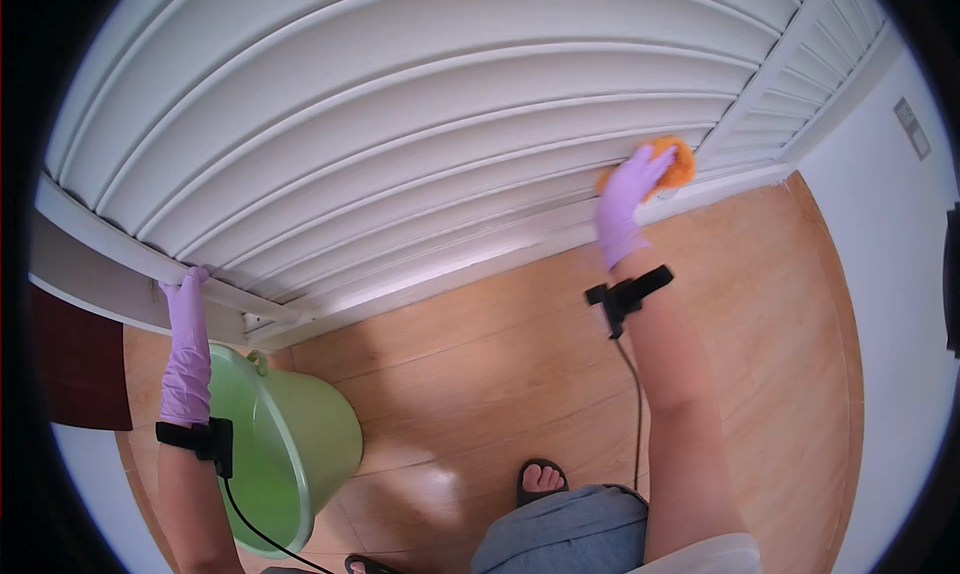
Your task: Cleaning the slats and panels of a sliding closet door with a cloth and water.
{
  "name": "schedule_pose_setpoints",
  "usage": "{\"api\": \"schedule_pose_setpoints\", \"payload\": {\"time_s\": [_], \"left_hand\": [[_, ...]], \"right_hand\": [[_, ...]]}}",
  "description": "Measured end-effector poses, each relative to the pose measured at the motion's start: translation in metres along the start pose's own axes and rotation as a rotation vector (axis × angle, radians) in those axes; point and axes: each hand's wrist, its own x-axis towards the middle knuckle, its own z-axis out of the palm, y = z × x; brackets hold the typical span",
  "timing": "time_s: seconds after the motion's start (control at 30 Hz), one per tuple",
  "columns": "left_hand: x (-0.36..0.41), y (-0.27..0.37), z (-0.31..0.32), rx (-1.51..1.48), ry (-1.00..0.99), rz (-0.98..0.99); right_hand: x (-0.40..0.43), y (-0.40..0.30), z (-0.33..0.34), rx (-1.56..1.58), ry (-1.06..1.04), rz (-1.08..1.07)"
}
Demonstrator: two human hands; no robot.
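My right hand (634,187), in a purple rubber glove, presses an orange cloth (679,165) against the lower slats of a white louvered door (465,116), close to its right upright. The cloth shows on both sides of the fingers. At the far left, my left hand (184,281), gloved the same way, holds the edge of the white frame (247,298) at the louvers' left side; some of its fingers are hidden behind that edge. Below the left hand stands a light green plastic bucket (330,424), partly covered by my left forearm.
Wood-look tiles (480,379) cover the floor. A white wall with a socket and switch plate (912,129) rises on the right. At the left is a dark red panel (79,364). Black straps with cables sit on both wrists. My sandaled foot (542,480) is below.
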Motion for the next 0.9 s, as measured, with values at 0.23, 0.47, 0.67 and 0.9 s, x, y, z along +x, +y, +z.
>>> {"api": "schedule_pose_setpoints", "payload": {"time_s": [0.23, 0.47, 0.67, 0.9], "left_hand": [[-0.003, -0.004, 0.007, -0.019, -0.022, -0.081], [0.006, -0.018, -0.007, 0.007, -0.050, -0.044], [-0.001, -0.011, 0.004, -0.045, -0.041, -0.048], [0.002, -0.014, 0.001, 0.004, -0.038, -0.077]], "right_hand": [[-0.015, -0.031, -0.004, 0.369, -0.090, 0.046], [-0.033, -0.054, 0.012, 0.041, -0.118, -0.240], [0.060, -0.049, -0.008, 0.290, 0.099, -0.006], [-0.105, -0.116, 0.020, 0.020, -0.324, -0.367]]}}
